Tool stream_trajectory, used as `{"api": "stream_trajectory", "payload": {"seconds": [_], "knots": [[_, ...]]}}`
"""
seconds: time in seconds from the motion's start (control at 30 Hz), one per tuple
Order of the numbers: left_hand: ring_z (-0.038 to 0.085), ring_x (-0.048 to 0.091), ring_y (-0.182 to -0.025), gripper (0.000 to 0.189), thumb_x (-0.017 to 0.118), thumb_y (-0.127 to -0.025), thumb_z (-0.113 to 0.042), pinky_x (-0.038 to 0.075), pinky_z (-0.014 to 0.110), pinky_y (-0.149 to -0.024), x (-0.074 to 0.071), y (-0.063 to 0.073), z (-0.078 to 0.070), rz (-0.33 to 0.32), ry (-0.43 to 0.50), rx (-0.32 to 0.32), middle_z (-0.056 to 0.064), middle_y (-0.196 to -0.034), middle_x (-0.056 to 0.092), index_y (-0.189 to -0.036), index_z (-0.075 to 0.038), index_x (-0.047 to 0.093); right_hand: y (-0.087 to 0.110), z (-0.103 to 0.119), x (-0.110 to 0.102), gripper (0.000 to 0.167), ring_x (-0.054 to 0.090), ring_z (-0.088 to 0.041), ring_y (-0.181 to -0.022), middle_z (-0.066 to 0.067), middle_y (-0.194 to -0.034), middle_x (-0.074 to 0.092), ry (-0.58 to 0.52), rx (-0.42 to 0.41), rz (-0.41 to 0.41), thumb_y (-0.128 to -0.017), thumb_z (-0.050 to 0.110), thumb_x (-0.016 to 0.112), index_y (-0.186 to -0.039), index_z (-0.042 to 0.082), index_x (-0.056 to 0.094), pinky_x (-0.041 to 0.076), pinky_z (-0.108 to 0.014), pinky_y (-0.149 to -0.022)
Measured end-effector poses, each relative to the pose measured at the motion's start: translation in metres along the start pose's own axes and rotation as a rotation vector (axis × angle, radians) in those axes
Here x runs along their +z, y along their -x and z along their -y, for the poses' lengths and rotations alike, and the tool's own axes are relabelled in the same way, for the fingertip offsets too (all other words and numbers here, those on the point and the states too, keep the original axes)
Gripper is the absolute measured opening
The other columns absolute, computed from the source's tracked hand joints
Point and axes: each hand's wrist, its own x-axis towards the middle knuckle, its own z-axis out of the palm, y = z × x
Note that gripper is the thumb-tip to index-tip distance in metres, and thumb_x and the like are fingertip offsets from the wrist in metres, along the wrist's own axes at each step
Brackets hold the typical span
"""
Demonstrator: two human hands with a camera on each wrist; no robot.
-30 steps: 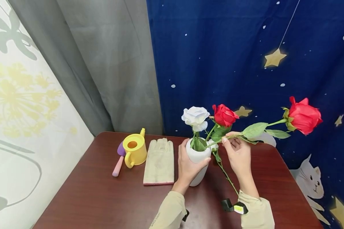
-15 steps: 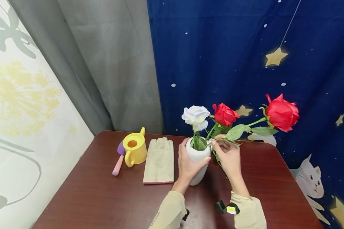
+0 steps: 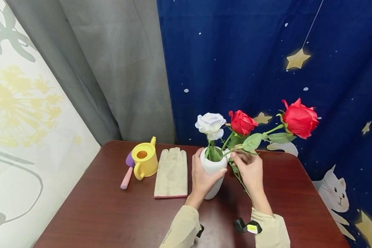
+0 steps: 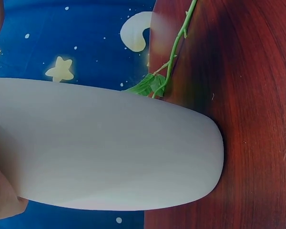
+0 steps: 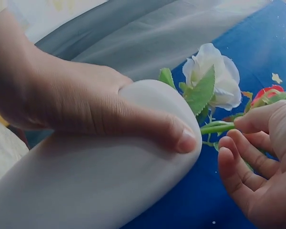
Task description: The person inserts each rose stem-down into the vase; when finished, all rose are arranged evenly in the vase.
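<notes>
My left hand (image 3: 203,180) grips the white vase (image 3: 215,187) around its upper body, thumb across the front. The vase stands upright on the table. A white rose (image 3: 210,124) and a smaller red rose (image 3: 242,122) rise from its mouth. With thumb and fingertips, my right hand (image 3: 249,172) pinches the green stem of a larger red rose (image 3: 300,119), just right of the rim. That stem slants into the vase mouth and its bloom leans far to the right. In the right wrist view, the pinched stem (image 5: 217,127) enters at the rim.
Another stemmed flower (image 3: 241,181) lies on the table behind the vase, partly hidden by my right hand. Left of the vase lie cream work gloves (image 3: 172,174), a yellow watering can (image 3: 145,160) and a small trowel with a pink handle (image 3: 126,178). Curtains hang behind the table.
My right hand has moved left and closer to the vase rim, and the large red rose has shifted left with it. The left hand keeps its hold on the vase.
</notes>
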Motion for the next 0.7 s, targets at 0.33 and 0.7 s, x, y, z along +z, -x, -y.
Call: {"api": "stream_trajectory", "payload": {"seconds": [0.33,0.7], "knots": [[0.009,0.047,-0.105,0.094,0.082,-0.059,-0.048,0.046,0.034,-0.081,0.001,0.001,0.001,-0.001,-0.005,0.008,-0.003,-0.121,0.045,-0.135,-0.014,0.039,0.0,-0.002,0.008,0.033,0.054,-0.012,-0.052,-0.011,-0.084,0.063,0.122,0.04,0.07,-0.083,-0.001,0.067,-0.115,0.002,0.058,0.044,-0.023,-0.044],[0.01,0.047,-0.106,0.093,0.079,-0.06,-0.053,0.046,0.035,-0.083,0.0,-0.001,0.001,-0.001,-0.017,0.023,-0.002,-0.122,0.045,-0.135,-0.02,0.036,0.004,0.022,0.01,0.022,0.051,-0.009,-0.051,-0.011,-0.069,0.06,0.072,0.067,0.058,-0.082,-0.009,0.063,-0.104,-0.01,0.062,0.042,-0.021,-0.044]]}}
